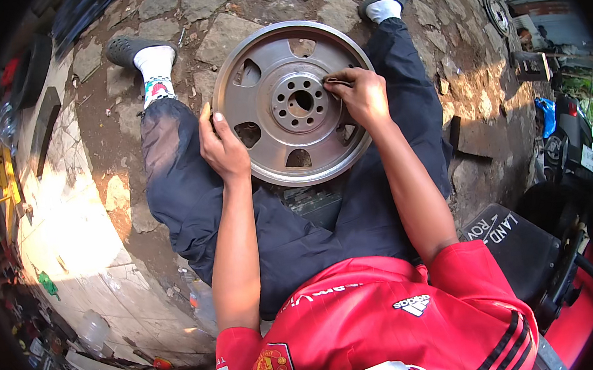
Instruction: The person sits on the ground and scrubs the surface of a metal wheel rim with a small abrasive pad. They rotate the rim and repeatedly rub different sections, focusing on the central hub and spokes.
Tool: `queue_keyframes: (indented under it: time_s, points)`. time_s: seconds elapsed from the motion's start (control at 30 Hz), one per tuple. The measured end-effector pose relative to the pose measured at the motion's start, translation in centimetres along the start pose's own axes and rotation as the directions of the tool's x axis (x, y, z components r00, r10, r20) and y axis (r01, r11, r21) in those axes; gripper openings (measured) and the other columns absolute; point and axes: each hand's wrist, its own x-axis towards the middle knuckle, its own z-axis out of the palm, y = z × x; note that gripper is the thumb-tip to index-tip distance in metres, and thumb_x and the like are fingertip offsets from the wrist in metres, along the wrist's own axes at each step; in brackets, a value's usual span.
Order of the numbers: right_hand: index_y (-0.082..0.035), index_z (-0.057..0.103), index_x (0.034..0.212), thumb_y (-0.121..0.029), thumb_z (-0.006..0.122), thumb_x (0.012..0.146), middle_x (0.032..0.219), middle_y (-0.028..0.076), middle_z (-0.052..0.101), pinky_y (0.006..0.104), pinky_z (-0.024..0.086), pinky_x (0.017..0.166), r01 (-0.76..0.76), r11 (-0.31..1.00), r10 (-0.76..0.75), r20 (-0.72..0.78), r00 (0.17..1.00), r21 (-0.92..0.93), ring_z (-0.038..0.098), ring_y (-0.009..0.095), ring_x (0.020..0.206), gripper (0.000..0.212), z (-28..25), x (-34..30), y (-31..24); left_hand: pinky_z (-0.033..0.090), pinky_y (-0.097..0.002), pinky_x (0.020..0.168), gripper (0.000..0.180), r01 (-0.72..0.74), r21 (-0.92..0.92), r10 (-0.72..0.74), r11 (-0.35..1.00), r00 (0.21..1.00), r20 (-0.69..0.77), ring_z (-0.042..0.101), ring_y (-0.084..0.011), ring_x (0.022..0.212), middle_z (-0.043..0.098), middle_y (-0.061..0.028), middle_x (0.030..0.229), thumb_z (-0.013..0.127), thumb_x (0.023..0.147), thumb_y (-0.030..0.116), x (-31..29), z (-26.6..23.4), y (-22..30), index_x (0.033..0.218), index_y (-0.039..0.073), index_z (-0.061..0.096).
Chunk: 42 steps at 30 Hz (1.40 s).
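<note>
A large round metal flywheel [260, 103] stands tilted between my spread legs, its face toward me. It has a raised hub with a ring of bolt holes round a central bore, and several larger openings farther out. My left hand [226, 147] grips its left rim, thumb on the near side and fingers along the edge. My right hand [365, 99] pinches a small folded brown piece, which looks like sandpaper [336, 79], against the face just right of the hub. The fingertips beneath the fold are partly hidden.
Uneven stone paving [224, 42] lies beyond the flywheel. A yellow metal frame [8, 177] stands at far left, near a clear plastic bottle [93, 330]. To the right are a flat dark block [474, 146], a black panel [513, 238] and a blue bag [546, 116].
</note>
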Motion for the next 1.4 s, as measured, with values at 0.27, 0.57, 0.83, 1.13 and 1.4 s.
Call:
queue_keyframes:
  time_s: [0.27,0.57,0.83,1.13,1.4]
  points:
    - [-0.009,0.086,0.11,-0.022,0.087,0.088,0.096,0.018,0.082,0.0379,0.061,0.085,0.101,0.992,-0.1,0.012,0.995,-0.069,0.08,0.029,0.086,0.025,1.0,3.5,-1.6,0.052,-0.0461,0.107,0.045,-0.004,-0.018,0.004,1.0,1.0,-0.003,0.069,-0.0431,0.124,0.071,-0.0283,0.135,0.05,0.114,0.026,0.7,0.8,-0.1,0.142,-0.007,0.063]
    - [-0.002,0.084,0.104,-0.014,0.085,0.087,0.092,0.019,0.081,0.0365,0.062,0.078,0.067,0.998,-0.058,-0.26,0.964,0.023,0.081,0.028,0.082,0.021,2.2,-2.4,0.7,0.054,-0.0426,0.103,0.057,0.146,-0.048,-0.148,0.988,0.988,-0.036,0.073,-0.0335,0.116,0.076,-0.0225,0.129,0.062,0.11,0.043,0.7,0.9,-1.5,0.145,-0.002,0.064]
    - [-0.005,0.086,0.101,-0.015,0.085,0.085,0.091,0.021,0.08,0.041,0.062,0.081,-0.022,0.998,0.034,-0.231,0.972,0.057,0.081,0.031,0.084,0.019,2.4,0.0,-0.7,0.059,-0.0376,0.07,0.058,0.212,-0.047,-0.212,0.976,0.977,0.0,0.074,-0.0238,0.076,0.079,-0.0159,0.106,0.066,0.108,0.046,0.4,1.1,-1.5,0.142,-0.001,0.068]
    - [-0.002,0.084,0.105,-0.018,0.086,0.089,0.091,0.017,0.082,0.0358,0.061,0.078,-0.077,0.991,0.104,-0.265,0.959,0.111,0.081,0.024,0.08,0.023,2.3,-2.2,-1.3,0.053,-0.0303,0.053,0.051,0.282,-0.385,-0.293,0.879,0.956,0.029,0.064,-0.0127,0.061,0.075,-0.0079,0.095,0.071,0.107,0.038,0.2,1.2,-2.4,0.137,-0.004,0.069]
    - [0.001,0.083,0.104,-0.012,0.083,0.091,0.085,0.013,0.082,0.0306,0.06,0.072,-0.034,0.993,0.064,-0.279,0.958,0.113,0.079,0.016,0.074,0.018,2.7,-3.2,0.5,0.051,-0.0295,0.048,0.045,0.543,-0.334,-0.504,0.77,0.84,0.204,0.06,-0.0126,0.056,0.067,-0.0046,0.08,0.068,0.109,0.043,0.8,0.4,0.2,0.117,-0.001,0.072]
